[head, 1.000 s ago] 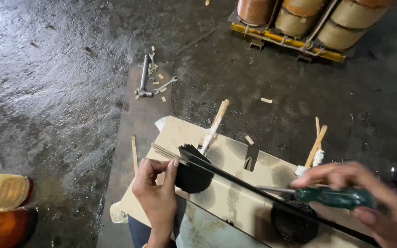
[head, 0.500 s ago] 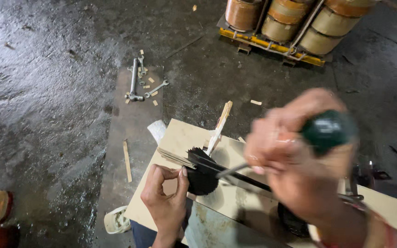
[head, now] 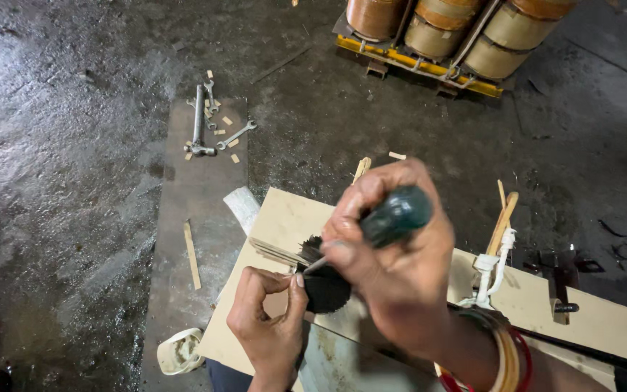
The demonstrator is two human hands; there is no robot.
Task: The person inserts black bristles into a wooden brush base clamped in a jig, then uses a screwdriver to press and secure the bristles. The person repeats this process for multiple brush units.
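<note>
My right hand (head: 393,268) is closed around the dark green handle of a screwdriver (head: 395,215), whose metal shaft points down-left to a black toothed disc (head: 323,287). The disc sits at the edge of a stack of tan flat sheets (head: 284,221). My left hand (head: 268,327) is just left of the disc, fingers curled, thumb and fingertips pinching at the disc's edge by the screwdriver tip. Whatever small part the left fingers grip is hidden. Red and gold bangles ring my right wrist.
Several wrenches (head: 201,127) lie on a dark board on the wet floor. Copper-coloured coils on a yellow pallet (head: 459,29) stand at the top. A roll of white tape (head: 179,352) lies near the sheets' left corner. Wooden sticks with white cord (head: 498,232) stand at right.
My right hand has swung in from the right with the screwdriver and brought its tip down to the black disc. My left hand stays at the disc.
</note>
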